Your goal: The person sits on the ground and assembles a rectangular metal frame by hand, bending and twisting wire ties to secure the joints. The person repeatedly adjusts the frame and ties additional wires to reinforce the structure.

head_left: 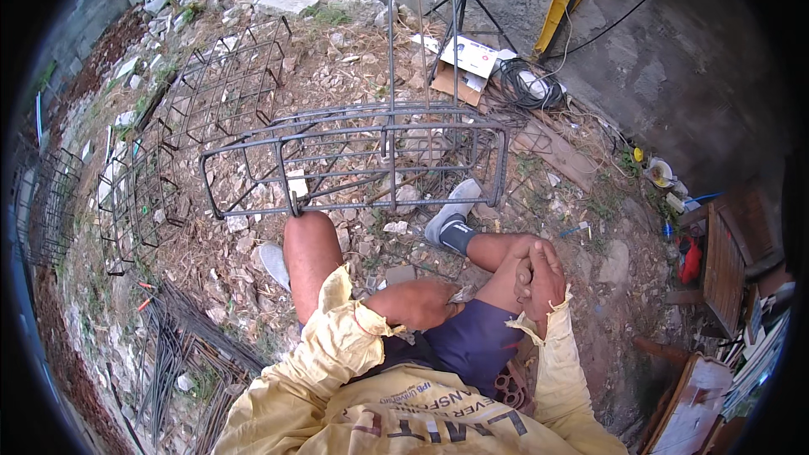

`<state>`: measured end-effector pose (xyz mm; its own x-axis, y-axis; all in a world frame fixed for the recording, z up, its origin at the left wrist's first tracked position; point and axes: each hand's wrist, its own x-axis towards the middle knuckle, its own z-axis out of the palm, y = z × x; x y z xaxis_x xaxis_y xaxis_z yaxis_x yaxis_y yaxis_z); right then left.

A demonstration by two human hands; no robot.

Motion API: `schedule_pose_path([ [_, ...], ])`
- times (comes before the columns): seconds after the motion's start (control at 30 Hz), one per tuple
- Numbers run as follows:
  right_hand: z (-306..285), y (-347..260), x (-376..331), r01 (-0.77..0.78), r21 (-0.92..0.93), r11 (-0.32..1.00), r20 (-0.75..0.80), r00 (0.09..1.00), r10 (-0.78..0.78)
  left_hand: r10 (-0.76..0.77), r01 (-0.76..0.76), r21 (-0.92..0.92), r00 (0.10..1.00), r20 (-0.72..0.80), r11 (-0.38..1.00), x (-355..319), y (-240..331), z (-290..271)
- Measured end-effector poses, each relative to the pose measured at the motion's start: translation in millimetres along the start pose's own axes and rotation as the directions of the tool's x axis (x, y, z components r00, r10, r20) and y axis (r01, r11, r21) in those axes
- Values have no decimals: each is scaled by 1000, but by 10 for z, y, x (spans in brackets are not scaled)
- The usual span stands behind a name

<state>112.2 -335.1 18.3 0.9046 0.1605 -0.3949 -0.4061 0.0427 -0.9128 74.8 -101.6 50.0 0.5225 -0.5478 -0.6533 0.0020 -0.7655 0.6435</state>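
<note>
My left hand [415, 304] is closed above my lap, its fingers wrapped round a crumpled greyish thing [463, 294] whose kind I cannot make out. Beside my bent right leg, my right hand [541, 276] has its fingers curled and pressed together; whatever may be inside them is hidden. In front of my knees stands a long cage of steel reinforcing bars [392, 162], its rectangular stirrups joined by lengthwise bars. Both hands are apart from this cage. My left knee is right at its near edge.
More rebar cages [223, 84] lie on the rubble at the left, near loose thin rods [181, 341]. A cardboard box [462, 66], coiled black cable [529, 84] and a tripod [466, 4] stand by the wall. Wooden furniture [723, 240] is at the right.
</note>
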Motion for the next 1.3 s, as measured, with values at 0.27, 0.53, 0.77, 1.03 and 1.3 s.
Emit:
schedule_pose_path([
  [0.27, 464, 501, 139, 529, -240, 814, 138, 848, -511, 86, -406, -379, 768, -634, 831, 94, 46, -6],
  [0.53, 285, -78, 238, -82, 596, 799, 261, 961, -97, -326, -603, -430, 280, -903, 672, -206, -255, -443],
  [0.77, -521, -583, 1919, -206, 471, 858, 207, 971, 119, -546, -833, -540, 511, -663, -124, -257, -1108, -1259],
  [1.03, 70, -1094, 3660, -42, -61, 997, 90, 995, 48, -711, -961, -78, 250, -658, -266, 28, -1130, -1599],
  [1.3, 1373, -1391, 5308, 214, -145, 966, 220, 959, -179, -755, -970, -80, 228, -615, -228, -58, -1369, -1249],
])
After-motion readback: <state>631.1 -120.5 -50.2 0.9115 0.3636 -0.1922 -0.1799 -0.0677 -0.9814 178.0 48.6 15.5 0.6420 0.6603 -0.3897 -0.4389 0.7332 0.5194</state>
